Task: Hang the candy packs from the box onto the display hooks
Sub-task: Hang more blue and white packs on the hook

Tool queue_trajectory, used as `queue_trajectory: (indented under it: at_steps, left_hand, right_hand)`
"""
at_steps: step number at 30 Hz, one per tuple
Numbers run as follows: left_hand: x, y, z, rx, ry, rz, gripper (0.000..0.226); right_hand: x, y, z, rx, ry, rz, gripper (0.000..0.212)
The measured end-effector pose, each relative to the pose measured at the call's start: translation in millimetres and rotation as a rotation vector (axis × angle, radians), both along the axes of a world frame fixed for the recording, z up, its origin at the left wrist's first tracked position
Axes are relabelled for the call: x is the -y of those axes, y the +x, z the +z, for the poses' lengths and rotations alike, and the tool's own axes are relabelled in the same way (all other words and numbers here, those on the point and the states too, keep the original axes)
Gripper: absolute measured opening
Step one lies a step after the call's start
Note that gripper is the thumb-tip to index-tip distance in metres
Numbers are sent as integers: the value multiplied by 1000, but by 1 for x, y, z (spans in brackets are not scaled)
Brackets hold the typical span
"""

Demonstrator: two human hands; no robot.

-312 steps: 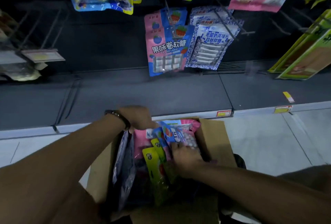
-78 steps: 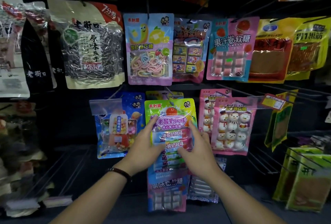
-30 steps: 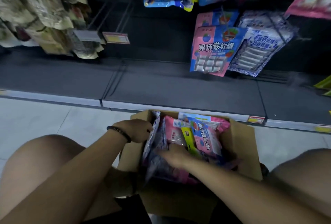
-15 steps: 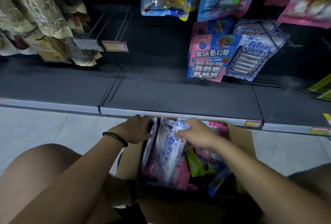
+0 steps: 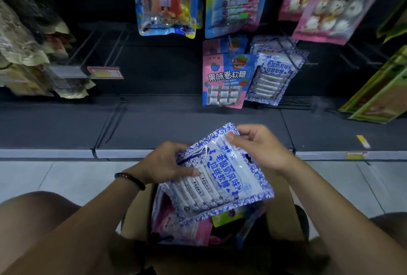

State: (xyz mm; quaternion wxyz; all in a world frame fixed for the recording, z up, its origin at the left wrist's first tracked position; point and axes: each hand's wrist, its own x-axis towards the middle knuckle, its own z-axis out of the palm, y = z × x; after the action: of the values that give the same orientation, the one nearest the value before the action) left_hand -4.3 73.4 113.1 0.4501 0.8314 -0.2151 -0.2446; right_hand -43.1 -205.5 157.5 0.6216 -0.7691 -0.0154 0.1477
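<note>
Above the box [image 5: 135, 224], left hand [image 5: 163, 162] and right hand [image 5: 262, 147] pinch 1 blue-white candy pack [image 5: 220, 182] — maybe 2.

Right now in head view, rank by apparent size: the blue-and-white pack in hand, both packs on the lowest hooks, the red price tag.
1. Held blue-and-white pack, though nearest the camera.
2. Hanging pink-and-blue pack and hanging blue-and-white pack: look alike.
3. Red price tag.
</note>
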Motion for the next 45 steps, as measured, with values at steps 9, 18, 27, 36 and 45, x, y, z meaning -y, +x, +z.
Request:
queue_trajectory:
  at_steps: [9, 18, 27, 36, 45]
  left_hand:
    - [20, 3, 4, 18, -344, 486, 18]
    - [59, 7, 7, 11, -492, 392, 32]
    - [131, 81, 40, 7, -339, 368, 16]
    - [227, 107, 10, -9, -222, 380, 69]
    - [266, 117, 4, 20, -245, 404, 18]
  right_hand:
    - [31, 3, -5, -175, 98, -126, 45]
    - [24, 12, -7, 158, -45, -307, 26]
    - [115, 64, 4, 101, -325, -275, 40]
    - [173, 66, -28, 55, -398, -565, 12]
    - [197, 74, -46, 28, -390, -667, 12]
